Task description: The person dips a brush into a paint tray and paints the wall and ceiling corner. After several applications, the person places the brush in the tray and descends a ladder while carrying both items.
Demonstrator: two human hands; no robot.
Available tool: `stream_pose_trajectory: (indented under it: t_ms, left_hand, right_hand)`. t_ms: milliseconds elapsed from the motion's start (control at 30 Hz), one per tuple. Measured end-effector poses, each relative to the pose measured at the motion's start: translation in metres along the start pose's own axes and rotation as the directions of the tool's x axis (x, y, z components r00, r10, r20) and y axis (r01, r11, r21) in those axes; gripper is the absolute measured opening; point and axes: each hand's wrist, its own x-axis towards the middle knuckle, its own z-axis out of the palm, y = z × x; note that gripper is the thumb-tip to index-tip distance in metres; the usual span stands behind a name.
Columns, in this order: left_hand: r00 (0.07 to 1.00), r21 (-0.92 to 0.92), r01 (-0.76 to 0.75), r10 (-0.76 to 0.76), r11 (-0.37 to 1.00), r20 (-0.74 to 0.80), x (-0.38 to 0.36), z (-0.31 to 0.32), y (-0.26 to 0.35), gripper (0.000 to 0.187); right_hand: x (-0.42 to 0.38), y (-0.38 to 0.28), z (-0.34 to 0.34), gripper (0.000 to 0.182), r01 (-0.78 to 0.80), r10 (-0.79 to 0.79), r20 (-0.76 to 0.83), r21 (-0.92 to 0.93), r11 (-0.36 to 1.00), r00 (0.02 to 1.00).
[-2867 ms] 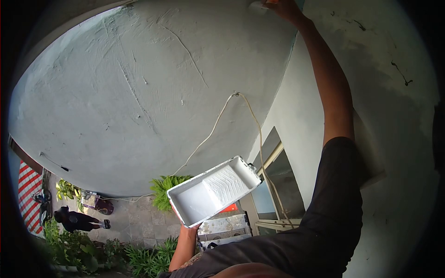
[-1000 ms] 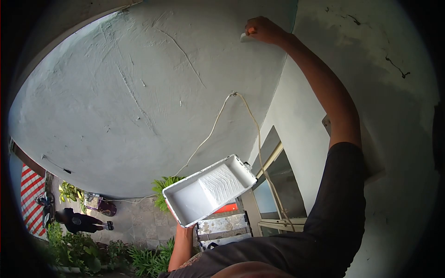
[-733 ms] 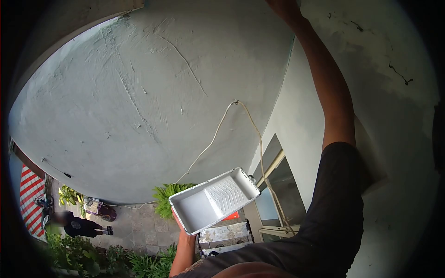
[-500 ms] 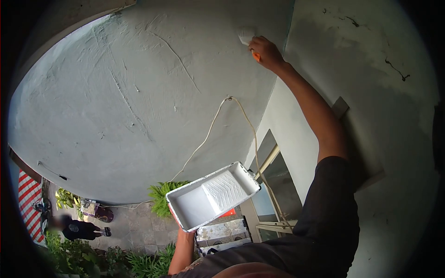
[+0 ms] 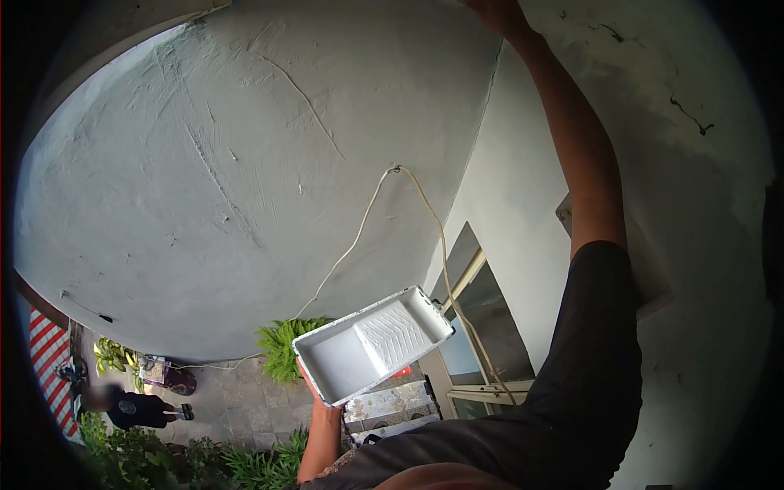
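the left hand (image 5: 320,400) comes up from the near bottom of the view and props the white rectangular plastic paint tray (image 5: 371,343) from underneath, fingers wrapped round its near end so only their edge peeks past the rim; the tray tilts a little, its pool of white paint settling toward the deep left end while the ribbed slope sits to the right, kept level enough that nothing spills. the right hand (image 5: 498,12) stretches high to the far top edge, up where the rough pale grey plastered ceiling (image 5: 245,163) meets the pale wall (image 5: 523,188); how far its fingers are curled and what they grip i cannot tell, the frame cuts them off. the long arm in its dark sleeve (image 5: 596,359) runs straight up the right side, fully extended to reach that corner. a cream cable (image 5: 359,233) hangs from a hook in the ceiling and trails off both ways. far below, green potted plants (image 5: 282,355) stand on a tiled yard, and another person in dark clothes (image 5: 135,408) stands at far left.
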Motion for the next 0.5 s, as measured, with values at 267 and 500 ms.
stream_pose_trajectory:
  t_ms: [267, 500]
  left_hand:
    - [1.0, 0.003, 0.024, -0.024, 1.0, -0.009, -0.006, -0.002, -0.004, 0.075]
    - [0.998, 0.009, 0.064, -0.064, 0.998, 0.017, -0.006, -0.003, -0.004, 0.075]
  right_hand:
    - [-0.122, -0.03, 0.059, 0.012, -0.058, 0.056, 0.016, 0.08, 0.995, 0.998]
    - [-0.162, -0.056, 0.066, 0.01, -0.168, 0.093, 0.444, 0.131, 0.977, 0.891]
